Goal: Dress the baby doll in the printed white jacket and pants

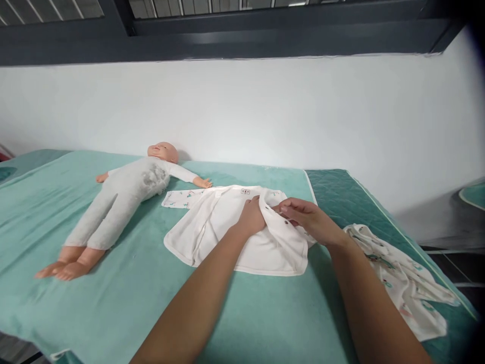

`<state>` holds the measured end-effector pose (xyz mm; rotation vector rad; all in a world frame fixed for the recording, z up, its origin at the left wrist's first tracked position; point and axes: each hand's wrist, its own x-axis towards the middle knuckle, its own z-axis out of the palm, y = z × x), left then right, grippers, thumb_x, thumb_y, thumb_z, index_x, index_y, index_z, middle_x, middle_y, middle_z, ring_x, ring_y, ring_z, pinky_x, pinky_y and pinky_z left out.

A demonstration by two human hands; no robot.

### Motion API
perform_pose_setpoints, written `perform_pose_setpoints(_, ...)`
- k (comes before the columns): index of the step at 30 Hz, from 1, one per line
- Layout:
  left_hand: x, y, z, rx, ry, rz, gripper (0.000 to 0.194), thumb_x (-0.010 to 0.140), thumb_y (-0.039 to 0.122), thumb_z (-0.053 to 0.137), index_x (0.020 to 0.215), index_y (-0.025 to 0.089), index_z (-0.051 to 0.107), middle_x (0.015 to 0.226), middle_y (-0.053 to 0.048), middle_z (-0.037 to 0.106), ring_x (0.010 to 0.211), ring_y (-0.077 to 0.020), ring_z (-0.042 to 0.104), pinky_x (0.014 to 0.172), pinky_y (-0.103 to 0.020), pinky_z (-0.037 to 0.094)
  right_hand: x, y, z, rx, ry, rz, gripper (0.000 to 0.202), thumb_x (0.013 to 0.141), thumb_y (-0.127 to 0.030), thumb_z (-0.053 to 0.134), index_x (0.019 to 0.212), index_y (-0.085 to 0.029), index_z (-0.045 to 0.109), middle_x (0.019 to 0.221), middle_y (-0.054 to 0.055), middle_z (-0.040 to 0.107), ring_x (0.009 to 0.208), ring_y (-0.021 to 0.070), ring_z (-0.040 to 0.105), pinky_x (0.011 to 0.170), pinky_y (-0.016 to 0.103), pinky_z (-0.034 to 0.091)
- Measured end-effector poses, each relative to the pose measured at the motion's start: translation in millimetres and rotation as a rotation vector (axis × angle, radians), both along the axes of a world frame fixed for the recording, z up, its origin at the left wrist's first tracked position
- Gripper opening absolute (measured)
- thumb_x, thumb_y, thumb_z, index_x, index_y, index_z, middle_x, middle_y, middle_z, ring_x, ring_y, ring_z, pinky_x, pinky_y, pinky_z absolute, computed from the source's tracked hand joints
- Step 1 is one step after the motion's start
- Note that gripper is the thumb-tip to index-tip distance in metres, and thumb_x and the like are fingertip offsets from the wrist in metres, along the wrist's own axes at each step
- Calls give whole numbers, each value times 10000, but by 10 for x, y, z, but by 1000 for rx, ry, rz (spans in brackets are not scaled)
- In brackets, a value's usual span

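A white baby shirt (212,227) lies spread open on the green bed cover, its inside facing up and a small label near the neckline. One sleeve with a small coloured print stretches out to the left. My left hand (252,216) is closed on the shirt at the fold of its right front panel, and part of the fingers is hidden by cloth. My right hand (305,217) pinches the same panel farther right, near its dark snaps. To the left a baby doll (129,187) in a white cloth body lies on its back, one hand close to the shirt's sleeve.
A printed white baby garment (405,283) lies crumpled at the right, beside my right forearm. The green bed cover (151,303) meets a darker quilted cover (329,187). Behind the bed stands a white wall (242,111) under a dark window frame (265,35).
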<state>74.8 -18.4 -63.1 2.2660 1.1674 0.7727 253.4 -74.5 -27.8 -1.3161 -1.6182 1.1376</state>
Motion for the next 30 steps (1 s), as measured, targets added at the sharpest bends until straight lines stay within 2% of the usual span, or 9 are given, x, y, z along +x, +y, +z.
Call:
perform_pose_setpoints(5, -56, 26, 23, -46, -131, 43, 213, 728, 55, 463, 762, 171, 637, 941, -96, 692, 913, -237, 620, 838, -344, 492, 214, 117, -155, 23, -599, -342, 324, 801, -551, 591, 790, -228, 614, 763, 29, 673, 673, 174, 563, 592, 274, 364)
perform_pose_setpoints(8, -48, 33, 25, -51, -172, 72, 208, 711, 52, 454, 745, 171, 621, 938, -98, 692, 909, -239, 618, 832, -348, 487, 327, 125, -173, -80, -810, -288, 364, 762, -584, 611, 714, -223, 607, 693, 27, 654, 595, 168, 528, 525, 278, 303)
perform_pose_setpoints(11, -49, 27, 25, -69, -202, 128, 199, 710, 58, 443, 742, 170, 605, 910, -100, 693, 867, -240, 616, 797, -359, 483, 410, 98, -127, -80, -721, -180, 339, 802, -522, 564, 660, -216, 601, 656, 11, 641, 584, 149, 524, 522, 268, 317)
perform_pose_setpoints(15, -64, 20, 31, -105, -238, 159, 213, 759, 89, 448, 833, 177, 627, 906, -71, 702, 823, -215, 620, 751, -331, 483, 566, 96, -130, -69, -623, -245, 379, 817, -557, 534, 708, -205, 623, 715, 26, 681, 636, 166, 575, 552, 270, 370)
perform_pose_setpoints(18, -73, 25, 32, -161, -339, 146, 320, 830, 146, 463, 1088, 210, 642, 995, -46, 705, 869, -191, 629, 805, -315, 484, 637, 95, -177, -95, -690, -242, 385, 784, -574, 580, 746, -198, 657, 756, 46, 699, 661, 188, 595, 556, 280, 372)
perform_pose_setpoints(21, -74, 47, 25, -266, -432, 155, 539, 873, 220, 492, 1409, 259, 465, 1168, -38, 669, 964, -166, 633, 895, -303, 470, 621, 63, -187, -105, -743, -143, 316, 762, -518, 616, 728, -206, 657, 724, 30, 682, 644, 181, 573, 549, 277, 353)
perform_pose_setpoints(24, -73, 70, 5, -341, -449, 169, 621, 884, 272, 521, 1485, 243, 366, 1227, -55, 646, 1008, -161, 628, 935, -305, 457, 594, 40, -164, -109, -740, -76, 281, 750, -491, 625, 702, -214, 625, 693, 6, 656, 636, 170, 553, 542, 270, 345)
perform_pose_setpoints(26, -73, 80, -18, -345, -478, 169, 601, 891, 312, 536, 1464, 220, 382, 1218, -69, 652, 1019, -164, 624, 945, -312, 454, 609, 53, -160, -80, -704, -154, 293, 769, -495, 598, 690, -213, 605, 684, 11, 649, 639, 171, 553, 546, 274, 351)
perform_pose_setpoints(30, -70, 80, -56, -296, -528, 154, 384, 896, 338, 544, 1254, 199, 532, 1136, -71, 677, 1011, -168, 622, 927, -309, 459, 713, 133, -211, -23, -612, -539, 275, 794, -485, 567, 787, -214, 615, 741, 37, 668, 681, 197, 587, 589, 293, 390)
